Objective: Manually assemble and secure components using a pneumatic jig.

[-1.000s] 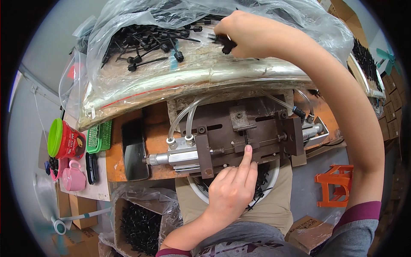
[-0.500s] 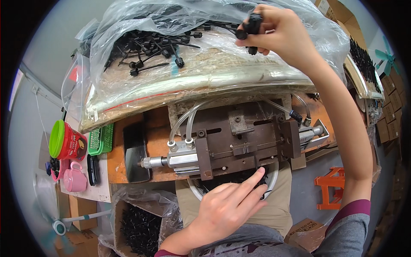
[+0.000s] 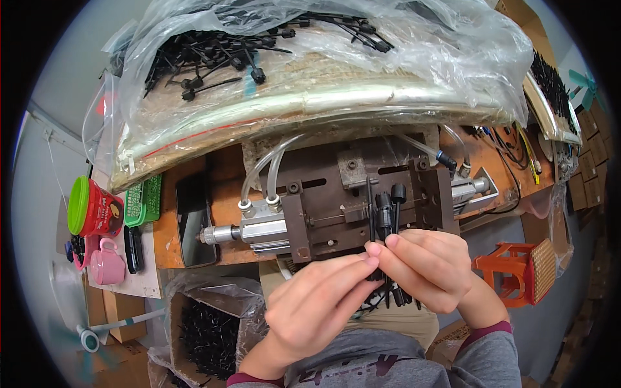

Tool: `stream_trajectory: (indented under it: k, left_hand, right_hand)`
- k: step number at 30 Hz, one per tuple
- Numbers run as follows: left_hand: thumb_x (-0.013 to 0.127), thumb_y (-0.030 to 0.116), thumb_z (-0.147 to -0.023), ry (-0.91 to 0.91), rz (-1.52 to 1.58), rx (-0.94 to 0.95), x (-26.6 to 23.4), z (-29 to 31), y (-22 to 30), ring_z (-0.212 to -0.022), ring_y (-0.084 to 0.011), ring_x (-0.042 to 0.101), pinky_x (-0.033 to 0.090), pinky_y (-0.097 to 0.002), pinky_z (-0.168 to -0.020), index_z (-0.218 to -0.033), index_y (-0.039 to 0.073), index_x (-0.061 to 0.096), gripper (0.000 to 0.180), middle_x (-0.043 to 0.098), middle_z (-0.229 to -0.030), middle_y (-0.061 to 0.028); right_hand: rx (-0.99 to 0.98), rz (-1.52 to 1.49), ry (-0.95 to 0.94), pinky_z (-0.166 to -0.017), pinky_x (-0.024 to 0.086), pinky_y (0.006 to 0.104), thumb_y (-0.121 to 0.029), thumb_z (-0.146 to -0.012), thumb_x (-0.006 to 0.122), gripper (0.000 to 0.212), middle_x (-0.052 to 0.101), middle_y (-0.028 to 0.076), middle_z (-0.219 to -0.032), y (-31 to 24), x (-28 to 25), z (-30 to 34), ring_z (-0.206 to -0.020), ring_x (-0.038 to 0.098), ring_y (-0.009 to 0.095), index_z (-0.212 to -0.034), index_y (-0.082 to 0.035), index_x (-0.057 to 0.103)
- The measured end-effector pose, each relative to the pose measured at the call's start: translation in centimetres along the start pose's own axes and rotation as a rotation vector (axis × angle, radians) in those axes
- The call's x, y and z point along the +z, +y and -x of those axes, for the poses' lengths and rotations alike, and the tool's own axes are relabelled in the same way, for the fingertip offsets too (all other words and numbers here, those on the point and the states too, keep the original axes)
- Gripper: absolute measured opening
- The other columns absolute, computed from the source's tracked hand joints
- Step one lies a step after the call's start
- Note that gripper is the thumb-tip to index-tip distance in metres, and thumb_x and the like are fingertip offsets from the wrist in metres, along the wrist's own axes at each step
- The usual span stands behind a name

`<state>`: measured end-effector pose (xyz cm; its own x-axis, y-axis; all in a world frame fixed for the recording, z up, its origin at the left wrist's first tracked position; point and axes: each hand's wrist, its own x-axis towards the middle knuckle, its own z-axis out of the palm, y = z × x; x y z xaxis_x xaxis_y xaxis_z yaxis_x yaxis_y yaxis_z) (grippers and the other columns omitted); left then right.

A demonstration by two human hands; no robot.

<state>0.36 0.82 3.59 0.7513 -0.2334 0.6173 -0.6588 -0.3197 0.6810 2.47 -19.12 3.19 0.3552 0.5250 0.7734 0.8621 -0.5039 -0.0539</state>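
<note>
My right hand [image 3: 432, 270] is closed around a small bunch of black plastic stems with knobbed heads [image 3: 385, 210], held over the front of the brown metal fixture [image 3: 336, 226]. Some heads point away from me, and other ends stick out below my fingers. My left hand [image 3: 320, 302] meets it from the left, its fingertips pinched at one thin black stem [image 3: 372, 223] on the bunch's left side. Where the fingertips meet, the grip is partly hidden. Silver air cylinders [image 3: 266, 234] with transparent hoses flank the fixture.
Behind the fixture, a plastic-covered board [image 3: 304, 100] carries a pile of black stems [image 3: 200, 61]. A phone [image 3: 196, 223], green basket [image 3: 143, 202], red tub [image 3: 103, 210] and pink cup [image 3: 107, 265] stand left. A plastic-lined box [image 3: 249, 336] sits lower left, an orange stool [image 3: 511, 275] right.
My right hand has come down from above the pile to the fixture, bringing the black stems. My left hand has risen slightly to meet it and now pinches at the bunch.
</note>
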Motion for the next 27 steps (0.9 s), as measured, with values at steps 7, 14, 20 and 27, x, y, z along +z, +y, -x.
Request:
stream_trajectory:
  k: [7,14,20,27]
  left_hand:
    - [0.082,-0.001,-0.068,-0.201,-0.252,-0.065,1.8,2.4,-0.9,-0.092,-0.0243,0.068,0.057,-0.0327,-0.074,-0.105,0.000,0.073,0.039,0.067,-0.120,-0.0171]
    - [0.080,0.005,-0.069,-0.237,-0.483,0.063,4.0,1.7,-2.7,-0.078,-0.0221,0.070,0.056,-0.0300,-0.069,-0.099,0.000,0.072,0.031,0.067,-0.124,-0.0168]
    - [0.081,0.005,-0.069,-0.321,-0.474,-0.042,3.3,1.0,-1.8,-0.070,-0.0203,0.069,0.055,-0.0285,-0.064,-0.099,0.001,0.072,0.031,0.069,-0.122,-0.0166]
    - [0.084,0.002,-0.072,-0.175,0.181,-0.283,2.6,1.1,-1.1,-0.085,-0.0201,0.073,0.059,-0.0285,-0.075,-0.124,-0.002,0.065,0.056,0.071,-0.114,-0.0173]
  right_hand:
    - [0.607,-0.151,0.146,-0.065,0.053,0.0305,0.004,-0.068,0.085,0.027,0.068,0.006,-0.092,-0.1,-2.5,1.1,-0.082,0.066,0.017,-0.091,-0.006,0.075]
    - [1.117,-0.949,0.459,-0.051,0.054,0.0233,0.006,-0.078,0.074,0.014,0.060,0.013,-0.091,-1.0,-3.2,1.3,-0.060,0.062,0.014,-0.089,0.003,0.066]
    - [1.222,-1.254,0.511,-0.047,0.052,0.0235,0.000,-0.083,0.071,0.011,0.059,0.014,-0.091,-0.7,-3.1,1.7,-0.056,0.059,0.014,-0.091,0.003,0.063]
    - [1.316,-1.440,0.527,-0.048,0.052,0.0241,-0.001,-0.087,0.069,0.009,0.060,0.013,-0.092,-1.2,-2.3,2.0,-0.057,0.060,0.013,-0.092,0.003,0.063]
